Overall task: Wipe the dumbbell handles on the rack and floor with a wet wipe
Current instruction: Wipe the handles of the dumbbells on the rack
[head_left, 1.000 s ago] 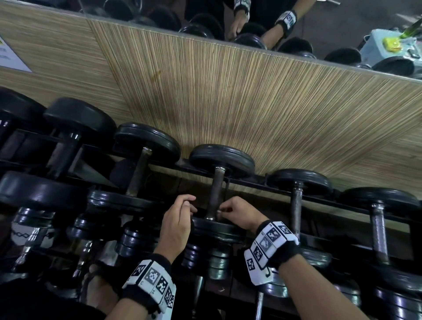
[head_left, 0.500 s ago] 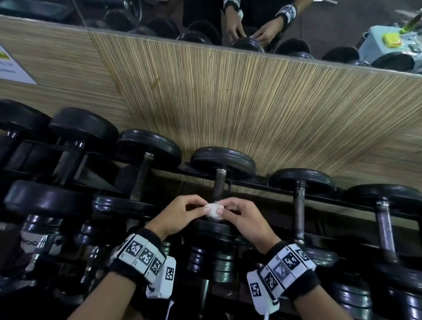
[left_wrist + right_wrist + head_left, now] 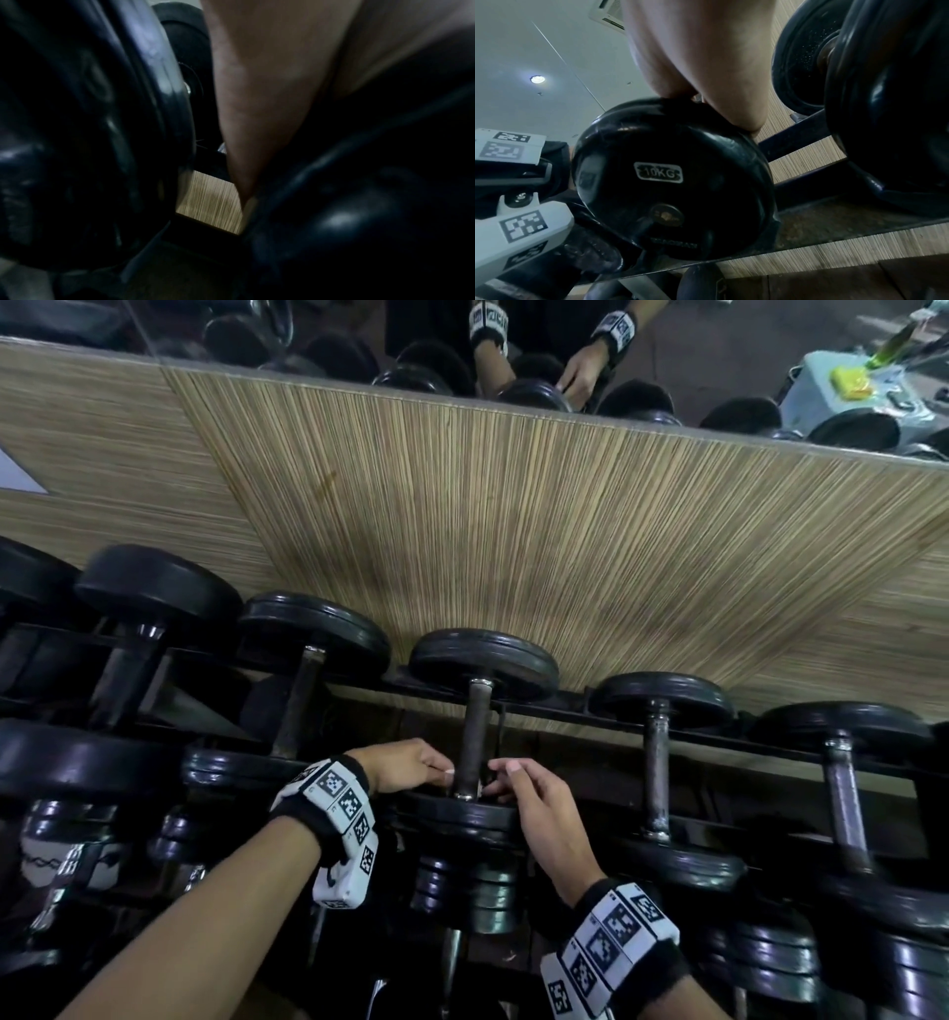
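Our hands have moved down from the white wipe ball to the bottom of the dumbbell handle (image 3: 471, 742). Left hand (image 3: 405, 765) and right hand (image 3: 539, 806) pinch there; we cannot tell if they hold the wipe. Let's rub slowly upward.

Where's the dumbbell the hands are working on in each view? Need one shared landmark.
Head: the dumbbell stands centre frame, its handle between both hands.
Left wrist: only a dark, blurred plate at lower right; I cannot tell if it is that one.
Right wrist: its near plate, marked 10KG, at centre.
Shared landmark: the striped wood wall panel.
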